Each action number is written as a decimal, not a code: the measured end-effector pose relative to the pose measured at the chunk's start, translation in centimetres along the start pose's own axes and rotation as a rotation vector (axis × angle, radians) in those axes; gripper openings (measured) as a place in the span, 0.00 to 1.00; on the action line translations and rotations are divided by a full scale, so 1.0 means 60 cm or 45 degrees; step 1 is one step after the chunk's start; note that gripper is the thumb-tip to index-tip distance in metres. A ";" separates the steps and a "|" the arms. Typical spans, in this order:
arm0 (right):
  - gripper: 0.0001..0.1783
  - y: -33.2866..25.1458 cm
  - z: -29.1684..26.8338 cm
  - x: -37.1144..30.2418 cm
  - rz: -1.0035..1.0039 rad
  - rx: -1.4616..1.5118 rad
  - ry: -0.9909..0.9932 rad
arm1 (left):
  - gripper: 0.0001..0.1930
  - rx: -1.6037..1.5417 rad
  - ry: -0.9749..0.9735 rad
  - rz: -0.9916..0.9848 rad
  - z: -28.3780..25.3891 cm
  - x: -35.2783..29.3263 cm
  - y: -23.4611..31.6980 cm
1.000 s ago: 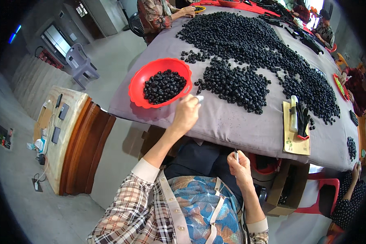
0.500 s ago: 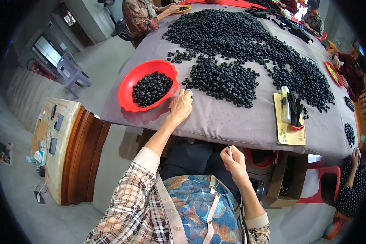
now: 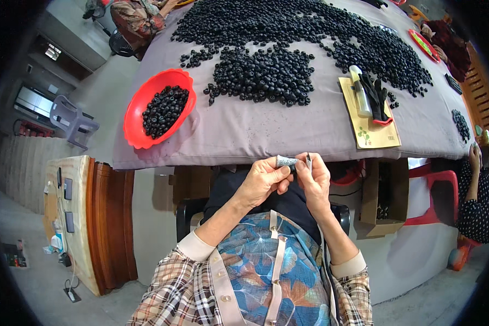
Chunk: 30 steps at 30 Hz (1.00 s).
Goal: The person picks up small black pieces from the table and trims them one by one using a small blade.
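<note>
My left hand (image 3: 261, 183) is in front of the table's near edge, above my lap. Thumb and fingers pinch a small round black piece (image 3: 293, 169), partly hidden, and a grey wrap covers one fingertip. Close against it, my right hand (image 3: 315, 182) is closed on a small thin tool with a dark pointed tip (image 3: 308, 158), like a small trimming knife. Beyond my hands lies a pile of similar black pieces with holes (image 3: 263, 76). A red scalloped bowl (image 3: 135, 117) at the left holds more of them.
A yellow card (image 3: 377, 135) with a clear bottle (image 3: 360, 89) and black glove (image 3: 376, 98) lies right. Co-workers sit around the grey-covered table (image 3: 228, 142). A cardboard box (image 3: 388, 214) and red stool (image 3: 437, 190) stand below right, a wooden cabinet (image 3: 111, 217) left.
My left hand has come back from the table beside the bowl to meet my right hand, now with a black piece in its fingers. My right hand has risen. The view has shifted.
</note>
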State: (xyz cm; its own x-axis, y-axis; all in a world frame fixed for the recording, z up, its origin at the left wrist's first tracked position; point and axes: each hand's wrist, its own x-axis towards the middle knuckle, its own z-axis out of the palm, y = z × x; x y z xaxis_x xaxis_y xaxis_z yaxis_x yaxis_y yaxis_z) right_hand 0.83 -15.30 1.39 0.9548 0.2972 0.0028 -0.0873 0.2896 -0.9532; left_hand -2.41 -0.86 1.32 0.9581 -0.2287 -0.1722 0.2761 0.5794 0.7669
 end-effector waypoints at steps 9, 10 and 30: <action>0.08 -0.001 -0.006 -0.001 0.176 0.139 -0.082 | 0.07 -0.068 0.153 0.052 0.014 -0.004 -0.009; 0.08 0.002 -0.007 -0.001 0.178 0.141 -0.080 | 0.07 -0.024 0.142 0.079 0.015 -0.005 -0.008; 0.11 -0.018 0.011 -0.026 -0.279 -0.587 -0.061 | 0.09 -0.113 0.086 0.244 -0.003 -0.005 -0.005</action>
State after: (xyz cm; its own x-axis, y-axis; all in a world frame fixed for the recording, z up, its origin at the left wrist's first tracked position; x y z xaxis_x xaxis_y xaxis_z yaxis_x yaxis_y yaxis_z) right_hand -0.74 -15.50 2.61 0.9218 0.3187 0.2210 0.2579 -0.0782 -0.9630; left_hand -2.74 -0.81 1.02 0.9958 -0.0564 -0.0716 0.0909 0.6746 0.7326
